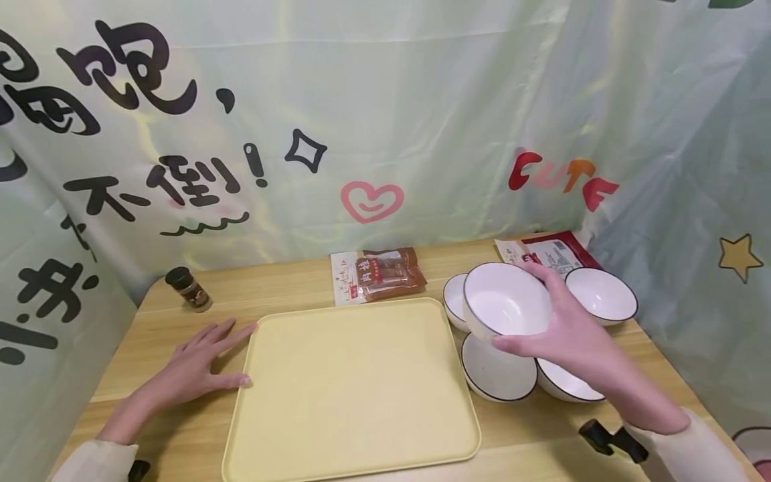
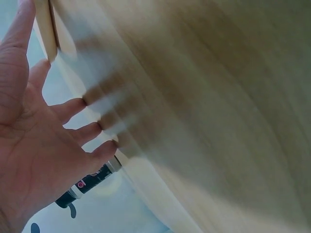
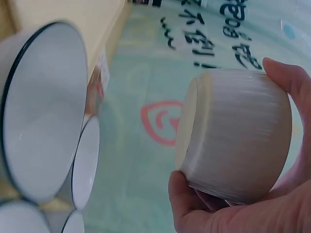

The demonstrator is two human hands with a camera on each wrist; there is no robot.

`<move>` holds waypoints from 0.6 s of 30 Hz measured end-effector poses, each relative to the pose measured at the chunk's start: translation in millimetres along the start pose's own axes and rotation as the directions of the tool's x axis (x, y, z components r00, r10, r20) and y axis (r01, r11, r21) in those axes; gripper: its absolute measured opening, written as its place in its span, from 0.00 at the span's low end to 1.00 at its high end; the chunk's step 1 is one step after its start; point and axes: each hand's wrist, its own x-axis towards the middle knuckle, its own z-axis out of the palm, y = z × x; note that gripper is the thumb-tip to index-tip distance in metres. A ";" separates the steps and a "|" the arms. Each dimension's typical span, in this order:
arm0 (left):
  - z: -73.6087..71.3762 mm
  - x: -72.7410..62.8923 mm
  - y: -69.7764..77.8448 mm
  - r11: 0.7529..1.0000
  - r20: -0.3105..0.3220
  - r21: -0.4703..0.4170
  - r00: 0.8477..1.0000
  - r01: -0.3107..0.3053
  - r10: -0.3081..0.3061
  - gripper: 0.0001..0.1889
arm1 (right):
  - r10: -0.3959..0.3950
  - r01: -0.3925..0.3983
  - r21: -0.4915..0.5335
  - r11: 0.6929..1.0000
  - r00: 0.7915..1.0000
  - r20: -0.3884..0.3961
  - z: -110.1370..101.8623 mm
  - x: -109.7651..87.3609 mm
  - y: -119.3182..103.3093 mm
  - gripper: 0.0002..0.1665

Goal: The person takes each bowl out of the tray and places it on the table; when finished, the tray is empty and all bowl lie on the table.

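Note:
My right hand grips a white bowl with a thin dark rim, lifted above the other bowls. Fingers and thumb span its sides; the right wrist view shows its outer wall. Below and around it stand several matching bowls: one front left, one front right, one at the right and one partly hidden behind the held bowl. On the tabletop, my left hand is spread with fingers extended, its thumb and index fingertips at the left edge of a pale yellow tray.
A spice jar with a black cap stands at the back left. Behind the tray lies a brown-and-white packet; a red-and-white packet lies at the back right. A printed curtain rises behind the wooden table.

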 end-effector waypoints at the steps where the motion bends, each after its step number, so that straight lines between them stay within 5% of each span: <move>1: -0.1 -0.1 0.1 1.000 0.002 -0.001 1.000 0.001 -0.001 0.51 | 0.012 -0.012 -0.011 1.000 1.000 -0.011 -3.9 -1.1 3.9 0.74; 18: -0.3 -0.6 1.6 1.000 -0.002 -0.013 1.000 -0.003 0.003 0.51 | 0.120 -0.116 0.037 0.993 0.984 -0.132 -48.8 -22.4 71.7 0.68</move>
